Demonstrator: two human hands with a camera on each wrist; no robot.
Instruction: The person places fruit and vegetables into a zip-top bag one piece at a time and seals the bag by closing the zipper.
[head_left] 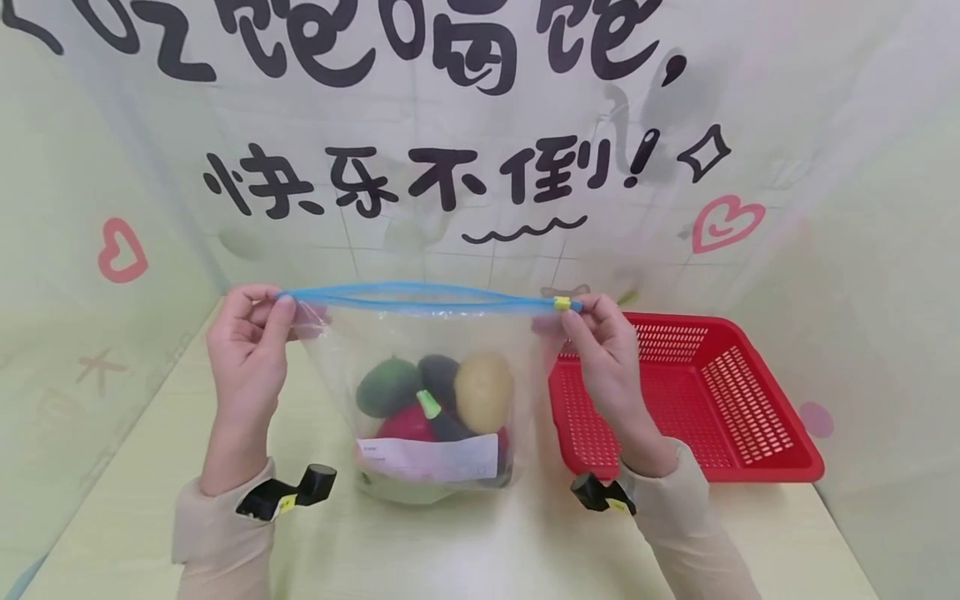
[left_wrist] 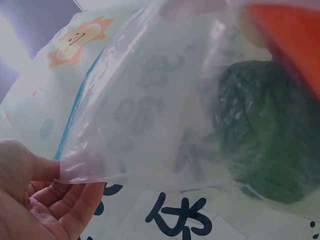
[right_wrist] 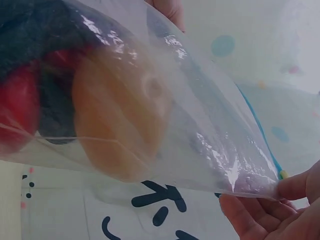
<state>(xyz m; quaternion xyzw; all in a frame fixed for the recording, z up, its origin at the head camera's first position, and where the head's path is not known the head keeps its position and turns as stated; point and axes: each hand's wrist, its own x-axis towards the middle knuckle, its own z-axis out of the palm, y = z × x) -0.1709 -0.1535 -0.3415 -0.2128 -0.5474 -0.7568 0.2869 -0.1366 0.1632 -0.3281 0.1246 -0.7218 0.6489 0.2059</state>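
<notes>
A clear slider zip bag (head_left: 450, 329) with a blue zip strip (head_left: 405, 288) hangs between both hands. At its left top corner, my left hand (head_left: 251, 354) pinches the strip between thumb and fingers. My right hand (head_left: 611, 358) pinches the right top corner, thumb close by the yellow slider (head_left: 562, 303). Midway along, the strip's two edges stand apart. Inside lie a green vegetable (left_wrist: 270, 130), a tan potato-like item (right_wrist: 120, 115), a red item (right_wrist: 20, 110) and a dark eggplant with a pale green stem (head_left: 428, 404). A white label (head_left: 427, 458) partly covers them.
To the right, behind my right hand, a red plastic basket (head_left: 757, 400) stands on the pale table (head_left: 322, 550). Behind the table hangs a white sheet (head_left: 480, 125) printed with black characters and pink hearts. Both wrists carry small black cameras.
</notes>
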